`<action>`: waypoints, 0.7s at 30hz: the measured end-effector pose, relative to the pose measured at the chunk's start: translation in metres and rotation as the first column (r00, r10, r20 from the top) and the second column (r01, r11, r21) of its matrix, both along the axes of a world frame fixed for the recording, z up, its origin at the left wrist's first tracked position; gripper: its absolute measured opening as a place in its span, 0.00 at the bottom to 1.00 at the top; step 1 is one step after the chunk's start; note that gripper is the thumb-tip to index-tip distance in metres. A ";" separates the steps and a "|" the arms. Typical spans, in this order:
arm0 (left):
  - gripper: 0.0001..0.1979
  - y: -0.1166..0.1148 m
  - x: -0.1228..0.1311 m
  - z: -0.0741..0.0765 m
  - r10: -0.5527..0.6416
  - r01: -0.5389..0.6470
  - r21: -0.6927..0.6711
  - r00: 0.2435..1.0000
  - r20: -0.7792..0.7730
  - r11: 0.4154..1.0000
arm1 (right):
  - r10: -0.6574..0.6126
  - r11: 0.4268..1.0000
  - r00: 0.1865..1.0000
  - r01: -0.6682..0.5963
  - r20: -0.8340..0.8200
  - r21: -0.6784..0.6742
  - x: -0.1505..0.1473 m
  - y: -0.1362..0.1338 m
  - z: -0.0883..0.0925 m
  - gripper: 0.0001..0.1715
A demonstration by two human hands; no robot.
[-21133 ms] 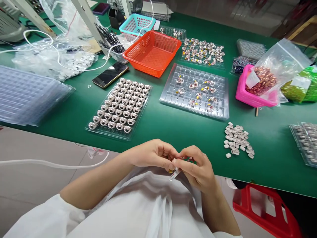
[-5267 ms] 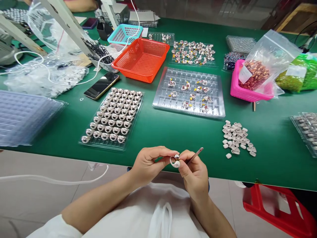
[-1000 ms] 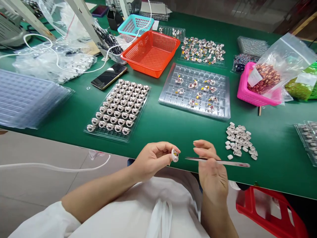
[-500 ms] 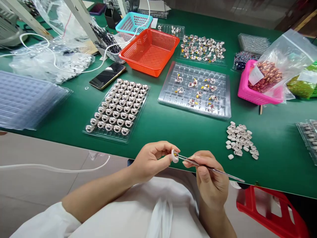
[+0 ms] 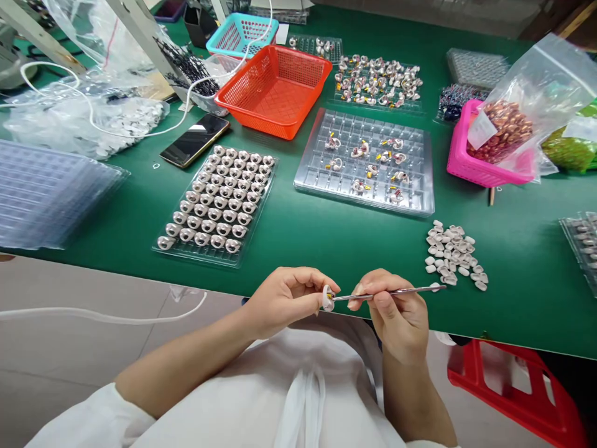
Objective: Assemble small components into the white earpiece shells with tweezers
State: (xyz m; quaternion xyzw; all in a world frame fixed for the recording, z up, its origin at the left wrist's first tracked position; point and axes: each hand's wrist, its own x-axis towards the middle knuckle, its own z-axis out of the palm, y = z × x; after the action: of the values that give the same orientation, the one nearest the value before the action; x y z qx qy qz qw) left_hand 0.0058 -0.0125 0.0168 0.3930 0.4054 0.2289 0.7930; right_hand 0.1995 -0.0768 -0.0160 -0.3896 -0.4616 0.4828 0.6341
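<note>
Between thumb and fingertips, my left hand [image 5: 289,300] pinches a small white earbud shell [image 5: 328,298] with a bit of yellow and dark red inside. My right hand [image 5: 396,314] grips metal tweezers [image 5: 405,290], whose tips reach into the shell. Both hands are at the table's front edge. Rows of white shells fill a clear tray [image 5: 217,202] to the left. Beyond my hands, a stacked clear tray [image 5: 317,174] holds several open pieces with yellow bits. Small white caps [image 5: 452,249] lie in a pile on the right.
Behind are a red basket [image 5: 280,93], a blue basket [image 5: 240,34], a phone [image 5: 194,140] and another tray of parts [image 5: 377,81]. A pink basket [image 5: 489,143] with a bag is at the right. Clear trays [image 5: 51,193] are stacked at left; a red stool [image 5: 513,392] stands below.
The back end of the tweezers has swung upward, so they lie nearly level, and my right hand has turned with them. The shell stays in my left hand. The view has shifted slightly.
</note>
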 end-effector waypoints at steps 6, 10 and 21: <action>0.09 0.001 -0.002 0.000 -0.057 0.056 -0.041 0.998 -0.026 0.998 | 0.105 0.980 0.928 -0.158 0.357 0.123 0.019 0.003 0.018 0.11; 0.08 0.000 -0.001 -0.002 -0.058 0.061 0.044 0.996 -0.072 0.997 | 0.141 0.931 0.786 -0.312 0.602 0.190 0.023 0.003 0.041 0.13; 0.06 0.002 0.015 -0.005 -0.064 0.122 0.235 0.968 -0.242 0.964 | 0.021 0.954 0.754 -0.211 0.657 0.212 0.024 -0.017 0.033 0.13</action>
State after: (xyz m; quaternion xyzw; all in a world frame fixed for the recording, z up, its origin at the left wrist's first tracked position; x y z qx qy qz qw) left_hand 0.0209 -0.0108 0.0114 0.5319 0.4443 0.1925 0.6947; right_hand 0.2240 -0.0942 0.0172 -0.4112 -0.7374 0.2886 0.4514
